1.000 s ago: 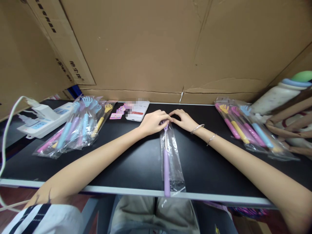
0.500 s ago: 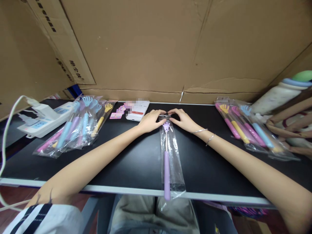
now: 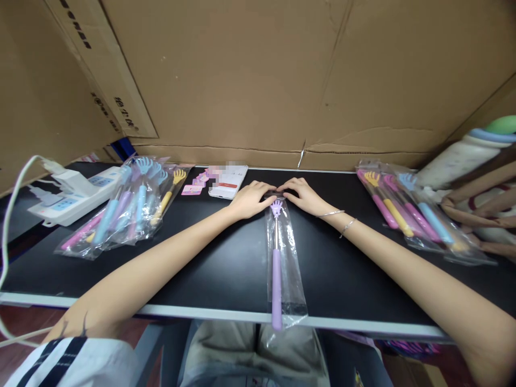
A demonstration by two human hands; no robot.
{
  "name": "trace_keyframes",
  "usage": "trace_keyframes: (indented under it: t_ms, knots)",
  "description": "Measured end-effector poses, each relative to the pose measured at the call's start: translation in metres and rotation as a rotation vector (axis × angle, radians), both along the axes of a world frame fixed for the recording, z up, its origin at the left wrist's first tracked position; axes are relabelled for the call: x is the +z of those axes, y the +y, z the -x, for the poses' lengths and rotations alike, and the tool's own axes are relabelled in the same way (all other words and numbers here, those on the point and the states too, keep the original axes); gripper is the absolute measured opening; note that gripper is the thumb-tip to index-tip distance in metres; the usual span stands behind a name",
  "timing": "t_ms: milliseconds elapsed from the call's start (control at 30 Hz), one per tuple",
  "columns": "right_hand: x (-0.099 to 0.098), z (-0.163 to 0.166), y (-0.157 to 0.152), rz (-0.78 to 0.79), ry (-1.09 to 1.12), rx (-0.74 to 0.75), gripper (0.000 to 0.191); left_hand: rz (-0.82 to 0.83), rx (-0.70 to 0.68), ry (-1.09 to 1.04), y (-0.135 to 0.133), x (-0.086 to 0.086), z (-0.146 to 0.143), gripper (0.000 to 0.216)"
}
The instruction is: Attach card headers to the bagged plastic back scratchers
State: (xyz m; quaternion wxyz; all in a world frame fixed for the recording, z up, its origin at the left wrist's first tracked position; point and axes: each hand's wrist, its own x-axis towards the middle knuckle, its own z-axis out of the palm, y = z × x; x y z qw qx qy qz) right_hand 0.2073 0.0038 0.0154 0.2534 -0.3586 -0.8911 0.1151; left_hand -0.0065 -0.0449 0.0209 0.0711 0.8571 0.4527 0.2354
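A purple back scratcher [image 3: 276,279] with a small hand-shaped head lies in a clear plastic bag [image 3: 292,269] at the middle of the black table. Its handle end reaches over the table's front edge. At the bag's far end, just beyond the scratcher's head, my left hand [image 3: 252,201] pinches the top left corner between thumb and fingers. My right hand [image 3: 303,196] pinches the same end from the right side, its fingertips close to the left ones. The bag's top edge is partly hidden by my fingers.
Bagged back scratchers [image 3: 121,209] are heaped at left, beside a white power strip [image 3: 76,196] with plugs. More bagged scratchers [image 3: 407,209] lie at right, near a bottle [image 3: 455,158] and a wooden hand [image 3: 479,201]. Behind are a phone [image 3: 228,181], pink cards [image 3: 192,190] and a cardboard wall [image 3: 242,80].
Both hands stay at the bag's top end, with only slight finger movement. The bag's top edge and scratcher head have shifted very slightly to the right.
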Motion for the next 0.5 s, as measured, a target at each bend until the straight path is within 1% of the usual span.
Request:
trace_keyframes:
  t_ms: [233,500]
  knots:
    - [0.0001,-0.0008,0.0007,-0.015,-0.011,-0.069,0.015,0.022,0.0,-0.012,0.0001,0.0004,0.0002,0.041]
    - [0.0017,0.0041,-0.0029,-0.036,0.017,-0.154,0.015,0.021,-0.002,-0.015,-0.0005,0.0006,-0.0001,0.043]
